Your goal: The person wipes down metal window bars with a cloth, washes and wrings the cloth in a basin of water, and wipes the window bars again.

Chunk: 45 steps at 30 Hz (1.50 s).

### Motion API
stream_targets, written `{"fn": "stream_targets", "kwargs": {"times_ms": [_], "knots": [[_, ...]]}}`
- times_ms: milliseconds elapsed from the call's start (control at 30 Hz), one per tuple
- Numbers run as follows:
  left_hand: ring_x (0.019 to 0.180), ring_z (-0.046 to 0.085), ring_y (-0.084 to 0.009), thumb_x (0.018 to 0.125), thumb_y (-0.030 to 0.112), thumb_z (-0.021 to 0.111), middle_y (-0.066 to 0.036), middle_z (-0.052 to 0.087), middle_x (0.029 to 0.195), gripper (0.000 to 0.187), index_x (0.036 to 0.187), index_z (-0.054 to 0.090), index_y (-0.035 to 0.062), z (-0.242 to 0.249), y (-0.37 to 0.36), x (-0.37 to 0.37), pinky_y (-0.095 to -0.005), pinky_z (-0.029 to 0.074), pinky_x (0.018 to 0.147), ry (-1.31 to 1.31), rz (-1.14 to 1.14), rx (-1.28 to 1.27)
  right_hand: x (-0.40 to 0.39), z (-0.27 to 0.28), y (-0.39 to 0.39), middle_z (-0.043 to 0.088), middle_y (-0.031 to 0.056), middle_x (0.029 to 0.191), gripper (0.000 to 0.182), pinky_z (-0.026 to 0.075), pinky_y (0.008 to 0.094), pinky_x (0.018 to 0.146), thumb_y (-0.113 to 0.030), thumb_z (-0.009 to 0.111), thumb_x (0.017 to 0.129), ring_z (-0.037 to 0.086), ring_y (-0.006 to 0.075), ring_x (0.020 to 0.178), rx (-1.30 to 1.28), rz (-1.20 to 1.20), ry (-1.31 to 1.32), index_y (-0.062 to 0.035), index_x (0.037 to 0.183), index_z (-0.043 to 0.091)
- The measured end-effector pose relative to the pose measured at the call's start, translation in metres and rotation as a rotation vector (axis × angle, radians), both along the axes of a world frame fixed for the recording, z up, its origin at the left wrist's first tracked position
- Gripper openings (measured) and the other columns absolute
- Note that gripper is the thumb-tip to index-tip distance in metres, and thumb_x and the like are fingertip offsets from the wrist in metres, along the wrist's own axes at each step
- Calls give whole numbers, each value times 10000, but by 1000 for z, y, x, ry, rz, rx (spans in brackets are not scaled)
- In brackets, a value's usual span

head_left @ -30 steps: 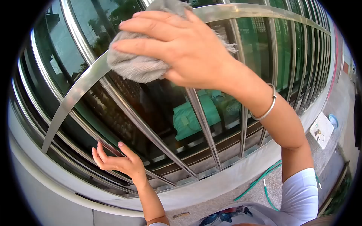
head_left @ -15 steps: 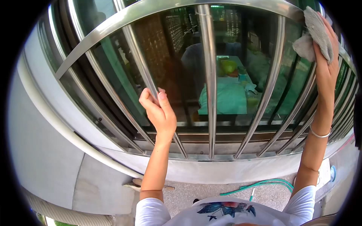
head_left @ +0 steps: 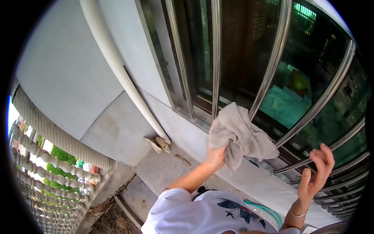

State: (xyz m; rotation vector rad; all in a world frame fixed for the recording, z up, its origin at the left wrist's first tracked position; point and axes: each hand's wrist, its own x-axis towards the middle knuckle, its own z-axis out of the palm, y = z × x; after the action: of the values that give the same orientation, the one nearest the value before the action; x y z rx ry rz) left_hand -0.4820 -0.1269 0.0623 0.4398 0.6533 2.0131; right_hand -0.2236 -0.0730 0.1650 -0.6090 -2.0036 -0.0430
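Note:
A crumpled grey cloth (head_left: 243,136) hangs from my left hand (head_left: 215,156), whose fingers are mostly hidden behind it. The cloth overlaps the lower ends of the shiny metal window bars (head_left: 274,58) and the sill in this view. To the right, my right hand (head_left: 316,171) is raised with its fingers apart and nothing in them, close beside the bars. A bracelet circles that wrist. Behind the bars lies dark window glass (head_left: 241,58), with green and turquoise shapes showing through it.
A white pipe (head_left: 117,66) runs down the pale wall to the left. Shoes (head_left: 159,144) sit at its foot, near a small stick (head_left: 182,160). A green hose (head_left: 269,210) lies on the floor at right. A baluster railing (head_left: 50,183) borders the far left.
The cloth has passed from my right hand to my left. My left hand has left the bar it held, my right hand has come down, and the view has swung left.

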Motion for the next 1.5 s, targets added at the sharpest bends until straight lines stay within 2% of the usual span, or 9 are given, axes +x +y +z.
{"fn": "stream_targets", "kwargs": {"times_ms": [133,300,567,900,1100,1167,1267,1367,1500], "knots": [[1104,511,-204,894,54,551,-77,534,1192,369,1247,457,-4,97,12,-155,-331,415,936,565,818,312,55,-32,48,488,150,1160,210,434,299,850,-81,487,954,501,190,982,260,-411,348,34,1125,525],[1078,462,-393,744,85,592,-167,503,1171,301,1044,584,62,241,75,-288,-454,363,942,2126,1736,-17,30,-50,96,536,92,1034,315,395,269,829,-182,465,978,493,145,861,-29,-221,676,45,1194,436],[1079,397,-345,666,53,611,-69,458,1229,379,1021,635,184,139,122,-324,-408,373,947,2152,1980,-358,31,-70,103,495,73,771,357,341,280,634,-271,367,980,420,149,675,-109,-368,609,18,861,540],[1017,495,-333,699,55,576,-53,487,1243,343,1008,623,194,-153,60,-285,-429,428,844,2329,923,-788,44,-78,108,508,50,782,342,362,262,651,-260,388,1004,445,134,702,-71,-388,589,13,895,563],[897,629,-322,834,240,452,-201,653,969,404,1082,616,-34,-175,2,-330,-394,496,713,1027,-191,-1186,33,-73,101,459,57,725,317,329,263,623,-259,373,992,398,134,654,-119,-365,635,12,905,512],[852,644,-264,836,200,457,-167,659,975,376,1044,618,-70,-164,-8,-352,-386,510,679,1443,-469,-1417,35,-75,106,434,51,734,296,312,256,606,-255,370,992,376,128,647,-224,-190,698,-5,887,487],[928,636,-222,851,144,432,-134,661,1007,341,1049,623,-56,-58,-12,-309,-352,513,758,949,-42,-1079,26,-74,103,412,42,743,249,294,246,586,-231,374,991,357,117,642,-224,-143,773,-20,898,469],[1091,579,-227,922,140,388,-128,614,1152,344,1164,557,-35,16,-1,-296,-350,458,947,347,355,-173,22,-72,103,405,31,743,225,281,240,572,-219,388,989,345,104,640,-241,-102,875,-23,920,475],[1218,468,-315,983,315,366,-173,488,1316,476,1308,436,-26,184,37,-250,-450,361,1053,571,346,369,36,-78,109,396,18,750,235,272,234,574,-229,398,991,339,90,653,-236,-67,738,-15,944,483]]}}
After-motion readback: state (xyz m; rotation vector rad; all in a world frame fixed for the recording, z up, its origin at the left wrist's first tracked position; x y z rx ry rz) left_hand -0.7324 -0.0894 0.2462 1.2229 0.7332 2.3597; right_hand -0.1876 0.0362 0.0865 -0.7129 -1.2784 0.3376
